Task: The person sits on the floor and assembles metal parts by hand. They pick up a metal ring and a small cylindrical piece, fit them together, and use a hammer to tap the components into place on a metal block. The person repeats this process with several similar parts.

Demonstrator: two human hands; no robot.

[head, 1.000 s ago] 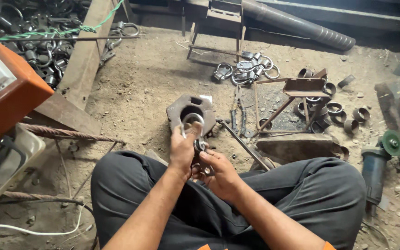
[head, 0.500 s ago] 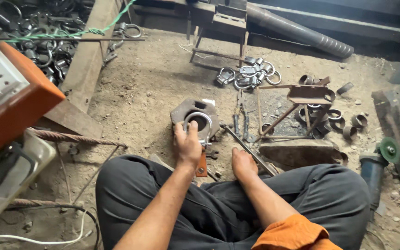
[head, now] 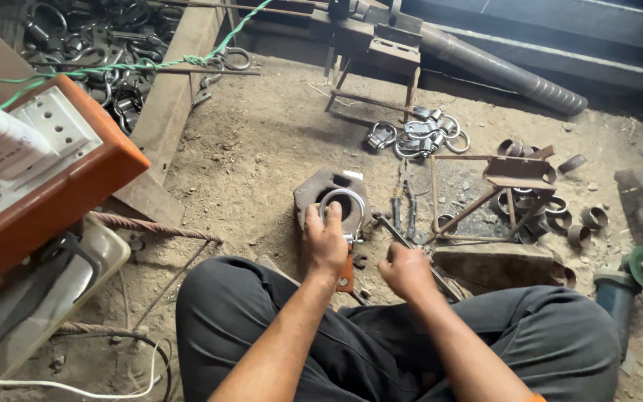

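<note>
My left hand grips a shiny steel ring clamp that rests on a thick rusty metal block with a round hole, on the dirt floor in front of my knees. My right hand is closed around the handle of a slim dark tool lying just right of the block. A small orange piece pokes out below my left hand. My dark trouser legs fill the bottom of the view.
A heap of shiny clamps lies behind, short pipe rings and a welded angle frame to the right. An orange socket box stands left. An angle grinder sits far right; a ribbed bar crosses left.
My left hand went from my lap forward onto the clamp on the block. My right hand dropped to the floor and closed on the tool. The view shifted slightly.
</note>
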